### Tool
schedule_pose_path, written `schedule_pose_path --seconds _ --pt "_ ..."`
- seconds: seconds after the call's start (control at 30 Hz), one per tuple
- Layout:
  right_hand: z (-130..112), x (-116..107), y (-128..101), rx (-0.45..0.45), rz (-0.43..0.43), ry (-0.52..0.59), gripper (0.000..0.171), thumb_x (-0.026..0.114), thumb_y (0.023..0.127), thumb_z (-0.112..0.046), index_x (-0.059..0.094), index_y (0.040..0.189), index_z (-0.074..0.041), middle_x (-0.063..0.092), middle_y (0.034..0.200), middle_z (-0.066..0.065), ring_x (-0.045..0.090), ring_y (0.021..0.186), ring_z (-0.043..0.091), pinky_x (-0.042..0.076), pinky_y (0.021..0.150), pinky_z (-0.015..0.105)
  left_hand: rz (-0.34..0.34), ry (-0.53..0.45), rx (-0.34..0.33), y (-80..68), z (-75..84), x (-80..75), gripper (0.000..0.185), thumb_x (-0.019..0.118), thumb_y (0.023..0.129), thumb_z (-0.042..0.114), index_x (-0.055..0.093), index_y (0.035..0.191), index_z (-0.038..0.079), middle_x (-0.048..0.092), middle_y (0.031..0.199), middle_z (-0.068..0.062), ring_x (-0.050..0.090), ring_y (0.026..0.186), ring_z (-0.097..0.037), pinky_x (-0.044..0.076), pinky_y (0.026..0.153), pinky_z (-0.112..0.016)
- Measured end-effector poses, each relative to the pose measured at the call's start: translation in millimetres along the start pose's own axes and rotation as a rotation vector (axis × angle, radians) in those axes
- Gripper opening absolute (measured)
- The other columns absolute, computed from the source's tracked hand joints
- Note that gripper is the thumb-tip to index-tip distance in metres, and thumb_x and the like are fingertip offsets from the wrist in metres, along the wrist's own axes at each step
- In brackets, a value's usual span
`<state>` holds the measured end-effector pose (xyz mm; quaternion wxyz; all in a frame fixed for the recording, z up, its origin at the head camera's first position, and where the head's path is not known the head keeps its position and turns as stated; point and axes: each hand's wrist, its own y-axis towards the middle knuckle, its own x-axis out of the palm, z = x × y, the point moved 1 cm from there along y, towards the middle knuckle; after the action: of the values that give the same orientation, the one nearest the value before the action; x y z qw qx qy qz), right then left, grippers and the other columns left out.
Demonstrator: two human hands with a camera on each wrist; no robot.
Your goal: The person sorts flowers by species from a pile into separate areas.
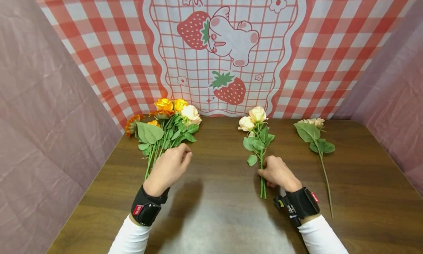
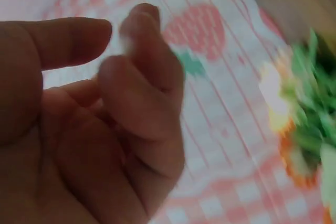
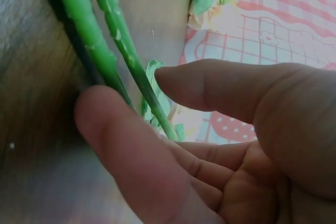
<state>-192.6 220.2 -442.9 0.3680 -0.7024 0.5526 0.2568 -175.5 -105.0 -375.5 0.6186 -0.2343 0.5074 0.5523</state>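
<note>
Two cream roses (image 1: 256, 136) lie mid-table, stems pinched by right hand (image 1: 277, 173) | left hand (image 1: 168, 167) held loosely curled, empty, beside bunch (image 1: 162, 127) | risk: stems could be dropped if loosely pinched.

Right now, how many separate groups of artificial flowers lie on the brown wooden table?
3: orange-and-cream bunch far left by the left hand; cream pair at centre, stems under the right hand; single pale stem far right.

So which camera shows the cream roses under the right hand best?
The head view: the whole cream roses show, blooms to stems, under the right hand. The right wrist view shows only their green stems against the fingers. The left wrist view misses them.
</note>
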Motion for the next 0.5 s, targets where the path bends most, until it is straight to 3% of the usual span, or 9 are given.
schedule_pose_path --seconds 0.1,0.23,0.33,0.5 --pt "-0.7 -0.9 -1.0 -0.010 0.010 -0.022 0.015 0.062 0.092 -0.012 0.059 0.079 -0.004 0.060 0.058 0.007 0.059 0.044 0.015 0.049 0.047 0.030 -0.050 0.034 -0.139 3.6 -25.3 -7.4 0.015 0.056 0.099 0.019 0.063 0.097 0.007 0.064 0.076 -0.007 0.061 0.064 -0.021 0.050 0.057 -0.043" --pt "-3.2 -3.0 -3.8 -0.010 0.042 -0.060 0.016 0.061 0.092 -0.016 0.058 0.081 -0.005 0.058 0.055 0.005 0.059 0.044 0.016 0.047 0.048 0.030 -0.108 0.100 -0.293 6.2 -59.7 -10.6 0.021 0.052 0.098 0.019 0.054 0.079 0.009 0.060 0.073 -0.014 0.064 0.068 -0.033 0.049 0.055 -0.049" --pt "-7.1 -4.5 -6.4 -0.020 0.092 -0.088 0.014 0.061 0.091 -0.017 0.054 0.085 -0.005 0.056 0.057 0.004 0.058 0.047 0.016 0.044 0.049 0.031 -0.133 0.127 -0.356 6.8 -79.3 -9.5 0.027 0.052 0.096 0.016 0.051 0.070 0.008 0.064 0.078 -0.021 0.067 0.075 -0.042 0.050 0.057 -0.054" --pt "-17.0 -6.8 -11.8 -0.082 0.182 -0.140 0.015 0.061 0.090 -0.017 0.051 0.086 -0.007 0.051 0.070 0.003 0.052 0.057 0.016 0.038 0.051 0.031 -0.165 0.124 -0.423 6.6 -97.8 -3.2 0.022 0.050 0.092 0.013 0.059 0.078 -0.002 0.067 0.094 -0.033 0.067 0.083 -0.049 0.051 0.062 -0.058"
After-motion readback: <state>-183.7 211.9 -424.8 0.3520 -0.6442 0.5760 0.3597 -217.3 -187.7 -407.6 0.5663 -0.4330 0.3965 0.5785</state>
